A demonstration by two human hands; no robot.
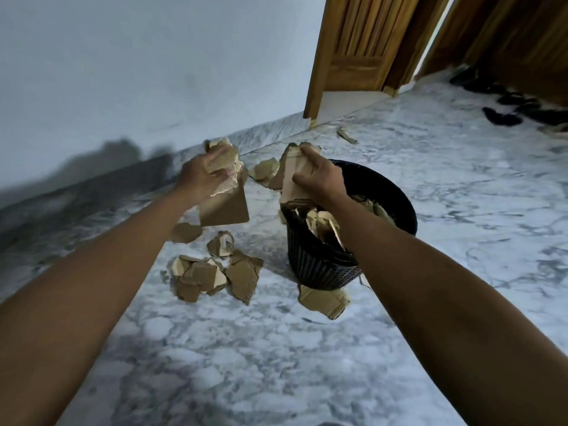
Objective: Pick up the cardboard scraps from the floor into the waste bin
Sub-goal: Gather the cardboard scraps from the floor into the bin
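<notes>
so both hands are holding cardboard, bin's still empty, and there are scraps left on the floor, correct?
Not quite: the waste bin is not empty; the head view shows cardboard pieces already inside it. The rest holds: left hand and right hand each grip cardboard, and scraps on the floor remain.

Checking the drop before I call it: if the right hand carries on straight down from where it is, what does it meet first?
Most likely the scraps already piled in the waste bin. The right hand holds its cardboard piece over the bin's near-left rim, so the piece may clip that rim; depth is hard to judge.
</notes>
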